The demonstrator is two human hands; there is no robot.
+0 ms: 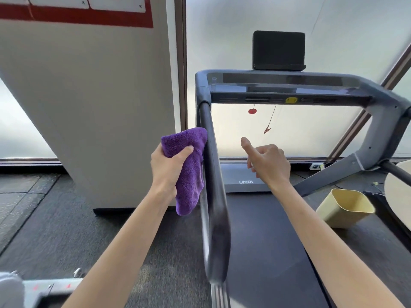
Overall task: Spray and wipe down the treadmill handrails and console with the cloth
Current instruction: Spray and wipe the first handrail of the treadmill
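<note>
Both hands are up in front of the treadmill, and only one of them is working. The left hand (170, 165) grips a bunched purple cloth (189, 167), thumb across the front of it and fingers wrapped behind, and presses the cloth's right edge against the outer side of the left handrail (212, 196). The lower tail of the cloth hangs loose below the fist, just beside the rail.

This looks like the wiping step on the left rail, with the cloth sitting on the upper half of the bar, below the bend where it meets the console (282, 85). The right hand (268, 165) holds nothing: its fingers are curled in loosely and the thumb sticks up and to the left, hovering over the belt (262, 241) between the two rails, touching no part of the machine.

No spray bottle is in view (so whether the rail is already wetted cannot be told from here). The next move probably calls for sliding the cloth along the bar with steady pressure, folding it round the tube so the inner side gets covered too. The console and the right handrail (398, 172), which lies well apart at the frame's right edge, would follow. A pale yellow bin (344, 207) sits on the floor near that side.
</note>
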